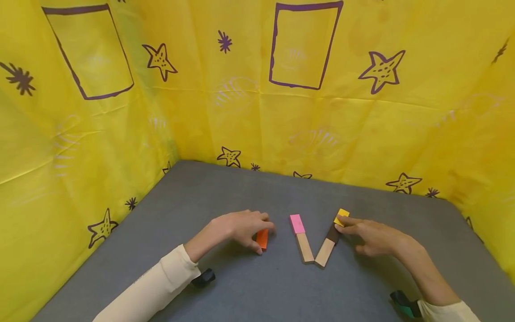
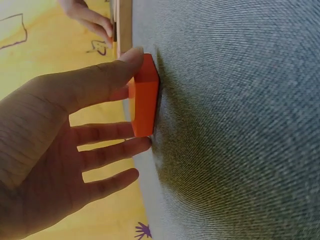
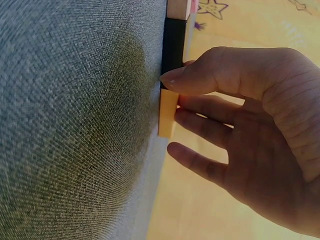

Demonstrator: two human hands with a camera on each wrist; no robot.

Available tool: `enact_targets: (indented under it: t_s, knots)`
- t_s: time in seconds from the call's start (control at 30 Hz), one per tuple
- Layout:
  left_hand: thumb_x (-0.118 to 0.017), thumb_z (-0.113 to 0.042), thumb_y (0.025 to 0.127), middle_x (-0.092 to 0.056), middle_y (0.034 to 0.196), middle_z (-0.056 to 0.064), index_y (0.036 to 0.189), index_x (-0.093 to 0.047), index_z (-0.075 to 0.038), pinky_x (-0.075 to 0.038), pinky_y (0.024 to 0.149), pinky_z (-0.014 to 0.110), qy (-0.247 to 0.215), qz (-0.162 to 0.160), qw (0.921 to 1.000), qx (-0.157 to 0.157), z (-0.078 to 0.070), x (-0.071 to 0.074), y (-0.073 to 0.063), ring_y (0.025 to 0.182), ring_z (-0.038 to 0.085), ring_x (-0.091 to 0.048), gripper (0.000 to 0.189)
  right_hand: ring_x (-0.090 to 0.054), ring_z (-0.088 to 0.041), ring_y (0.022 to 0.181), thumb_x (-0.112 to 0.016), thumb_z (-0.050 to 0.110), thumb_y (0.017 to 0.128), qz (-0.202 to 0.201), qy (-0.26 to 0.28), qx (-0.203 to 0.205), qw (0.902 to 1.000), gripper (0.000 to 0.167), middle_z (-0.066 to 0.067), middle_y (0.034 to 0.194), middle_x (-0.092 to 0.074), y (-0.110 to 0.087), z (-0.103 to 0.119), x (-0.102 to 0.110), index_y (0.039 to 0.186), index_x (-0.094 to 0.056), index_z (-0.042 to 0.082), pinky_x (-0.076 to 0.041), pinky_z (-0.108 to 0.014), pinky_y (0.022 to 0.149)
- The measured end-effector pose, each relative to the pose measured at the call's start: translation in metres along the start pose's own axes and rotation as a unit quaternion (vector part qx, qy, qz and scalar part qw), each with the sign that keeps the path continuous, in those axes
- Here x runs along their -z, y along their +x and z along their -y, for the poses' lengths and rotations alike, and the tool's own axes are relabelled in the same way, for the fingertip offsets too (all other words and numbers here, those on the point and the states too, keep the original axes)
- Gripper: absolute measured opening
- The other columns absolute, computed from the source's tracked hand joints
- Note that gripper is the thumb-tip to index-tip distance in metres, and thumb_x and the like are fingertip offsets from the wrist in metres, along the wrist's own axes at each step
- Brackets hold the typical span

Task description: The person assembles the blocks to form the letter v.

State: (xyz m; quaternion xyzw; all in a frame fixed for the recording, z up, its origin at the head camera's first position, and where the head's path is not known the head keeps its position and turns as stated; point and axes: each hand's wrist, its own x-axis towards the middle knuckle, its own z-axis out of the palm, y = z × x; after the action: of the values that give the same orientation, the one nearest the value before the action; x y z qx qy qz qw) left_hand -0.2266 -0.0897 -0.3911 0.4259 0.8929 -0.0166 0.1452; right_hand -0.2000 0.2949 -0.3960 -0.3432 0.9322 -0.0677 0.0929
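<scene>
In the head view, my left hand (image 1: pixel 243 226) is around an orange block (image 1: pixel 262 240) on the dark grey surface. The left wrist view shows the thumb against one end and fingers behind it; the lower fingers spread straight. My right hand (image 1: pixel 376 237) holds a yellow block (image 3: pixel 168 115) between thumb and fingers, index across its top. This block meets the end of a dark brown block (image 1: pixel 332 234), and my thumb tip covers their joint. A plain wooden block (image 1: pixel 324 253) continues that row. To its left, a pink block (image 1: pixel 297 223) adjoins another wooden block (image 1: pixel 304 247).
The two rows of blocks meet at their near ends in a V. Yellow cloth walls (image 1: pixel 249 120) with purple drawings surround the grey tabletop (image 1: pixel 225 192) on the far side and both flanks. Dark bands (image 1: pixel 204 278) are worn at the wrists.
</scene>
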Motion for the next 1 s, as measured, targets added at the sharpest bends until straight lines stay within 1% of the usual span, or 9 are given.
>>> enact_targets:
  t_s: [0.1,0.27,0.4,0.6,0.87,1.0]
  knots:
    - [-0.08,-0.048,0.09,-0.059,0.123,-0.003,0.138,-0.061,-0.03,-0.051,0.101,0.036,-0.001,0.002,1.0,0.001,0.0,-0.001,0.0005,0.102,0.011,-0.053,0.054,-0.056,-0.052,0.137,-0.078,-0.002,0.079,0.001,0.001,0.0,1.0,0.066,-0.025,0.157,-0.051,0.0001,0.0011,0.0006,0.144,-0.063,0.007,-0.051,-0.063,0.104]
    - [-0.081,-0.046,0.09,-0.059,0.114,-0.004,0.131,-0.064,-0.026,-0.05,0.091,0.03,0.005,0.0,1.0,-0.006,0.0001,-0.0007,0.0013,0.096,0.01,-0.052,0.048,-0.055,-0.052,0.137,-0.077,-0.002,0.08,0.004,0.004,-0.003,1.0,0.067,-0.024,0.158,-0.051,0.0011,0.0023,0.0006,0.144,-0.063,0.007,-0.05,-0.063,0.104]
    - [-0.082,-0.043,0.09,-0.06,0.111,-0.004,0.126,-0.067,-0.024,-0.049,0.085,0.027,0.006,0.001,0.9999,-0.01,-0.0006,0.0003,0.0023,0.095,0.009,-0.052,0.044,-0.055,-0.052,0.138,-0.077,-0.002,0.08,0.007,0.006,-0.007,0.9999,0.067,-0.024,0.158,-0.05,0.0014,0.0025,0.0002,0.145,-0.063,0.008,-0.05,-0.064,0.105]
    - [-0.082,-0.043,0.09,-0.061,0.11,-0.004,0.125,-0.068,-0.024,-0.049,0.084,0.026,0.009,0.001,0.9999,-0.009,-0.001,0.0001,0.0033,0.094,0.009,-0.052,0.042,-0.054,-0.052,0.139,-0.077,-0.001,0.081,0.007,0.009,-0.011,0.9999,0.066,-0.023,0.159,-0.05,0.0014,0.0018,-0.0009,0.145,-0.063,0.009,-0.049,-0.065,0.106]
    - [-0.08,-0.044,0.091,-0.061,0.111,-0.003,0.125,-0.068,-0.024,-0.047,0.085,0.027,0.015,0.0,0.9998,-0.012,-0.0011,0.0006,0.0019,0.094,0.009,-0.051,0.042,-0.055,-0.052,0.137,-0.077,-0.002,0.08,0.003,0.002,-0.001,1.0,0.065,-0.025,0.157,-0.051,0.0022,0.0011,-0.0015,0.143,-0.064,0.007,-0.049,-0.065,0.106]
    - [-0.08,-0.044,0.092,-0.061,0.108,-0.003,0.124,-0.068,-0.023,-0.046,0.083,0.026,0.02,-0.002,0.9997,-0.015,-0.0033,0.0025,0.0025,0.091,0.009,-0.051,0.04,-0.054,-0.052,0.138,-0.078,-0.001,0.08,0.007,0.003,-0.006,0.9999,0.066,-0.024,0.158,-0.05,0.0025,0.0014,-0.0017,0.144,-0.063,0.007,-0.049,-0.064,0.106]
